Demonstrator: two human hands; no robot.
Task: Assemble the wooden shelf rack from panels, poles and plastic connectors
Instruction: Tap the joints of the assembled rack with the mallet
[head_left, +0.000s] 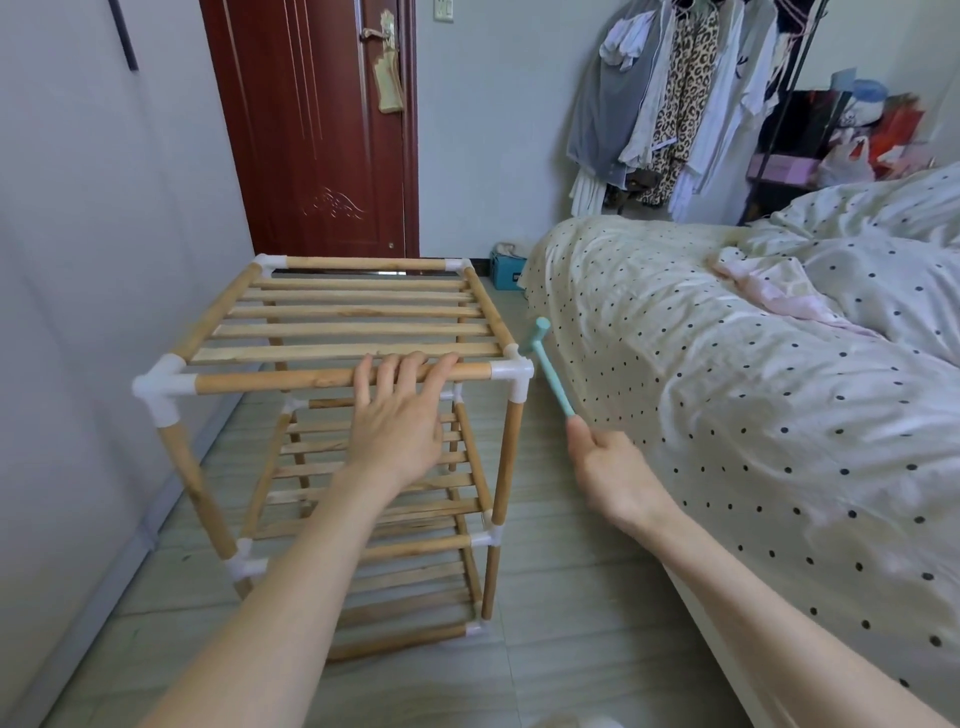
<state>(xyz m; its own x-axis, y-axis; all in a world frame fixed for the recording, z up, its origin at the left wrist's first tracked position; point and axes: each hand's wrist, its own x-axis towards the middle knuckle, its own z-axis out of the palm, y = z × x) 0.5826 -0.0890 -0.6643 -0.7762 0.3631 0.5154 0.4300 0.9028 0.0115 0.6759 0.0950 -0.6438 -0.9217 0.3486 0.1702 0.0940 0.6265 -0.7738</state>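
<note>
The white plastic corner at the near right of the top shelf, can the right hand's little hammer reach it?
Probably yes: the mint-green plastic hammer, held by the right hand, has its head beside that white plastic corner connector, nothing between them.

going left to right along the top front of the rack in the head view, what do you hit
White corner connector → front wooden pole → left hand resting on that pole → second white corner connector → teal hammer held in the right hand → dotted bed cover.
</note>
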